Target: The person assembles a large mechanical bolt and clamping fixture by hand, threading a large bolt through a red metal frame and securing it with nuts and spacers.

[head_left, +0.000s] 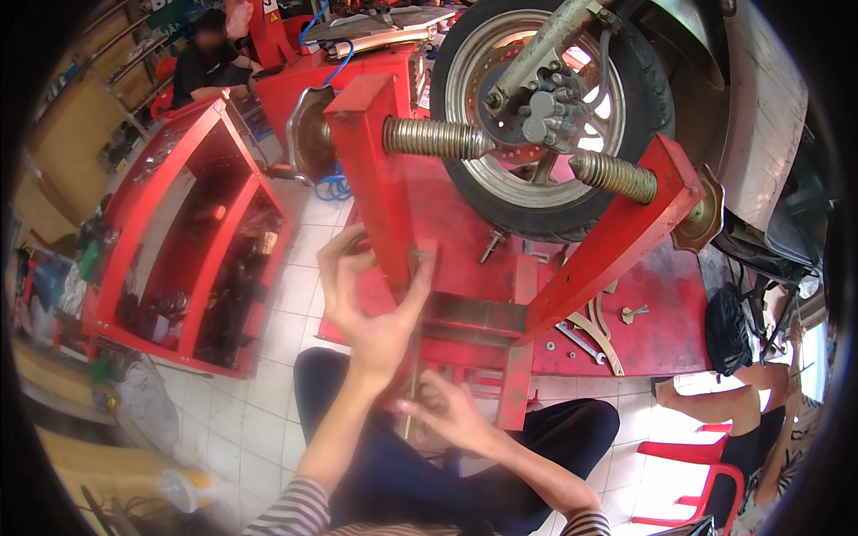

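Observation:
In front of me stands a red steel wheel-clamp frame, with a left upright post (371, 170), a leaning right post (612, 237) and a crossbar (474, 314) low between them. My left hand (371, 326) reaches round the lower part of the left post. Its fingers curl at the far side and its thumb presses the near face by a small bolt head. Below it, my right hand (451, 411) pinches a thin metal rod (412, 393) between thumb and fingers, close under the frame. The rod's upper end is blurred, so its kind is unclear.
Threaded clamp screws (438, 138) point inward beside a motorcycle front wheel (465, 192). A spanner (581, 341) and loose parts lie on the red platform (661, 313). An open red cabinet (201, 295) stands left. One person (210, 67) sits behind it; another's legs (715, 406) show right.

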Demonstrator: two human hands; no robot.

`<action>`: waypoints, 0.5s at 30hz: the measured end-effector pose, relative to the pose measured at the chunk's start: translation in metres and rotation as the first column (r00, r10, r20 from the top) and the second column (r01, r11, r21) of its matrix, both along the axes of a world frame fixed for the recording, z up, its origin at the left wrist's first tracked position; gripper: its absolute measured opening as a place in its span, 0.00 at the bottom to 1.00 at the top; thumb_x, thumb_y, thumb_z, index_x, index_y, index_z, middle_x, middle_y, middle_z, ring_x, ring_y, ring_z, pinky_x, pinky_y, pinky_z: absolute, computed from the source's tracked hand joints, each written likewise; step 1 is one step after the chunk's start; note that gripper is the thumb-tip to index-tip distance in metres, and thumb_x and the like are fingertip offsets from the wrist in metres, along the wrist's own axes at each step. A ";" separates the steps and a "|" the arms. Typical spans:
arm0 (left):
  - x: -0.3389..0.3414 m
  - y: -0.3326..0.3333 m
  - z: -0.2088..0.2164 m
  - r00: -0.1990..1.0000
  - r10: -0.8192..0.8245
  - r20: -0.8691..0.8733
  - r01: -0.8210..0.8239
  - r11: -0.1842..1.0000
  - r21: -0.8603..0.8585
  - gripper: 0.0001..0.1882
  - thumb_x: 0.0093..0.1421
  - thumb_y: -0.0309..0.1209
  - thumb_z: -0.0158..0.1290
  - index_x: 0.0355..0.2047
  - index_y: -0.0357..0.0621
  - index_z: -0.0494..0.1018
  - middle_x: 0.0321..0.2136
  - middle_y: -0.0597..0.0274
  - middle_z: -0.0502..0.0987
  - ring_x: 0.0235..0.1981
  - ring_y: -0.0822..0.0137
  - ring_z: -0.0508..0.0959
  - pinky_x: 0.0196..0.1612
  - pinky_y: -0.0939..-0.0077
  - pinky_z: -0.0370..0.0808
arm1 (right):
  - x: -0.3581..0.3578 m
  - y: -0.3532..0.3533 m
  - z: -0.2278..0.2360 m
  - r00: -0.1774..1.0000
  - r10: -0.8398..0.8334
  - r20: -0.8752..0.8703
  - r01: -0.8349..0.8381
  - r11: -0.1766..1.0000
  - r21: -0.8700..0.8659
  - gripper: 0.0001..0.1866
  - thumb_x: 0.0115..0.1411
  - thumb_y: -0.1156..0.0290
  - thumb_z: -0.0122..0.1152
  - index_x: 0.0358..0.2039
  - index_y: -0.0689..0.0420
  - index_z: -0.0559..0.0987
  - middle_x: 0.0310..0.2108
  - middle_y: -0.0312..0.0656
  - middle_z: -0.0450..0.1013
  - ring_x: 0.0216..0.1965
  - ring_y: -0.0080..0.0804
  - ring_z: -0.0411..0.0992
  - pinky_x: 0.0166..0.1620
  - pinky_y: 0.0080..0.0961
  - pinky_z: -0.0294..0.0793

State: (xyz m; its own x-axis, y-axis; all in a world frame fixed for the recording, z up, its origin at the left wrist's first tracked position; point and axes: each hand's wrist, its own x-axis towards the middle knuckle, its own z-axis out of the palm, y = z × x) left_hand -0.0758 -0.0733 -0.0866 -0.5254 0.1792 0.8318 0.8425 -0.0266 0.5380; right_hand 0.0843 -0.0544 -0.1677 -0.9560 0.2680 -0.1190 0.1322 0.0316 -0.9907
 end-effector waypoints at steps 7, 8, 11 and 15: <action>-0.022 0.004 -0.013 0.988 -0.009 -0.152 0.013 1.000 0.028 0.20 0.42 0.25 0.71 0.29 0.41 0.68 0.41 0.52 0.74 0.41 0.56 0.74 0.45 0.63 0.72 | -0.007 -0.010 -0.001 0.979 -0.096 -0.178 0.132 0.971 0.202 0.22 0.66 0.63 0.59 0.51 0.65 0.64 0.25 0.50 0.77 0.24 0.35 0.79 0.28 0.32 0.76; -0.023 0.005 -0.013 0.987 -0.007 -0.162 0.011 1.000 0.022 0.21 0.42 0.25 0.71 0.29 0.41 0.68 0.41 0.52 0.74 0.41 0.56 0.74 0.44 0.63 0.71 | -0.008 -0.011 -0.002 0.976 -0.130 -0.175 0.172 0.954 0.246 0.23 0.66 0.64 0.59 0.52 0.65 0.63 0.25 0.51 0.77 0.23 0.38 0.79 0.27 0.34 0.76; -0.025 0.003 -0.021 0.990 -0.004 -0.142 0.015 0.997 0.079 0.22 0.40 0.25 0.72 0.29 0.41 0.68 0.41 0.52 0.74 0.41 0.55 0.74 0.44 0.63 0.70 | -0.001 -0.012 -0.004 0.978 -0.170 -0.123 0.209 0.835 0.510 0.26 0.64 0.65 0.60 0.53 0.67 0.60 0.21 0.51 0.74 0.19 0.45 0.77 0.23 0.38 0.75; -0.022 0.008 -0.021 0.983 0.013 -0.186 -0.004 0.999 0.049 0.23 0.40 0.25 0.72 0.32 0.41 0.68 0.41 0.51 0.74 0.42 0.54 0.73 0.46 0.61 0.69 | 0.007 -0.002 0.004 0.972 -0.165 -0.170 0.236 0.726 0.645 0.28 0.60 0.67 0.66 0.51 0.66 0.60 0.20 0.50 0.73 0.15 0.46 0.75 0.19 0.39 0.73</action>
State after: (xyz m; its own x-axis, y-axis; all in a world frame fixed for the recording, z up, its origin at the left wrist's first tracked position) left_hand -0.0980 -0.0653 -0.1073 -0.3623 0.1329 0.9225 0.9280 -0.0412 0.3704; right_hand 0.0915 -0.0560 -0.1635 -0.8674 0.4323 0.2466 0.1196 0.6620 -0.7399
